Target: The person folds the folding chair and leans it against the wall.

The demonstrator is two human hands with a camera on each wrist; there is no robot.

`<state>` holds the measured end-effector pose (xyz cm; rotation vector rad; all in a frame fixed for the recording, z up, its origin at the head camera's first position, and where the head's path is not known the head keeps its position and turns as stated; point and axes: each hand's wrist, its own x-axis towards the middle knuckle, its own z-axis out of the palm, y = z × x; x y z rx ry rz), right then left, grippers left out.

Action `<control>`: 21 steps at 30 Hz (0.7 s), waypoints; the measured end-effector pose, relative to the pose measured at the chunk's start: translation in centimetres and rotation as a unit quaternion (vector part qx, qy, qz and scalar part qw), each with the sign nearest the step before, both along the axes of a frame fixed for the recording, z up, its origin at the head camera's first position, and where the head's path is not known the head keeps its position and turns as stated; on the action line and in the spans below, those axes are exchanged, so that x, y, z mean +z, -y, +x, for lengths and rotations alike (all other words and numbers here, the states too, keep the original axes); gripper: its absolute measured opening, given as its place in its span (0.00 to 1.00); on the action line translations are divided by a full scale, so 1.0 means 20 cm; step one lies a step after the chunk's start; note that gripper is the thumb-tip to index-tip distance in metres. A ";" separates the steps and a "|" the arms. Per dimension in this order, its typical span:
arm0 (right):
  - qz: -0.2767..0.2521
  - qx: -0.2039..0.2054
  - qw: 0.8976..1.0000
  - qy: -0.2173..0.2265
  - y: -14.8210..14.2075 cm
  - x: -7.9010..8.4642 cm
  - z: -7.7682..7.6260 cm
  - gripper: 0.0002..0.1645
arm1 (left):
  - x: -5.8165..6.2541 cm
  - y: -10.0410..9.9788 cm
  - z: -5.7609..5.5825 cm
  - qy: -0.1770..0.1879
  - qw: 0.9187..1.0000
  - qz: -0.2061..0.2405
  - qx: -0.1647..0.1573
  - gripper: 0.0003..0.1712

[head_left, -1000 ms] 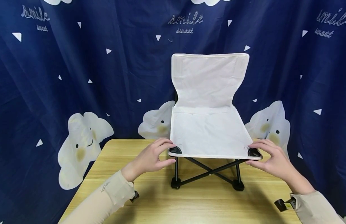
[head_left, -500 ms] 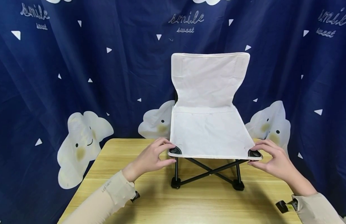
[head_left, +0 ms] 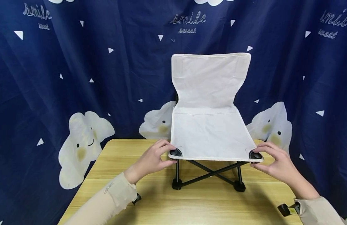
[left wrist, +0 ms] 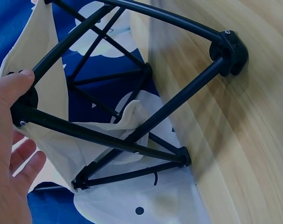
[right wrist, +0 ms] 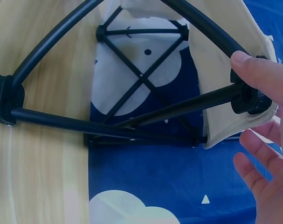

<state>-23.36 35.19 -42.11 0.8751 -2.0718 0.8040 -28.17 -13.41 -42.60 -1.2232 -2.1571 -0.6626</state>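
A white fabric folding chair (head_left: 211, 131) stands unfolded on the table, its backrest up and its crossed black legs (head_left: 211, 173) spread. At the seat's front left corner, my left hand (head_left: 152, 157) pinches the black corner piece (head_left: 176, 152), fingers above and thumb below. My right hand (head_left: 277, 161) grips the front right corner (head_left: 255, 154) the same way. In the left wrist view the thumb (left wrist: 21, 84) lies against the dark frame joint. From the right wrist view, the other thumb (right wrist: 253, 65) presses the black joint (right wrist: 248, 93) under the fabric.
The wooden table (head_left: 212, 206) carries the chair near its back edge. Behind hangs a dark blue curtain (head_left: 120, 78) printed with clouds, triangles and lettering. Black camera mounts (head_left: 284, 210) stick out from both sleeves.
My right hand has shifted slightly outward and closed on the front right corner. The left hand stays at its corner, and the chair has hardly moved.
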 end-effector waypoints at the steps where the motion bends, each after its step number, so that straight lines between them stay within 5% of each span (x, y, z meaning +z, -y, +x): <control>1: -0.001 0.000 1.000 0.000 0.00 0.00 0.00 0.38 | 0.00 0.00 0.00 -0.001 1.000 0.001 0.001 0.25; 11: -0.002 0.007 1.000 0.013 -0.03 -0.01 0.00 0.27 | -0.01 -0.01 0.01 0.003 1.000 0.009 -0.002 0.24; 21: -0.006 0.017 1.000 0.019 -0.04 -0.01 0.00 0.32 | -0.02 0.00 0.00 -0.003 1.000 0.019 -0.008 0.23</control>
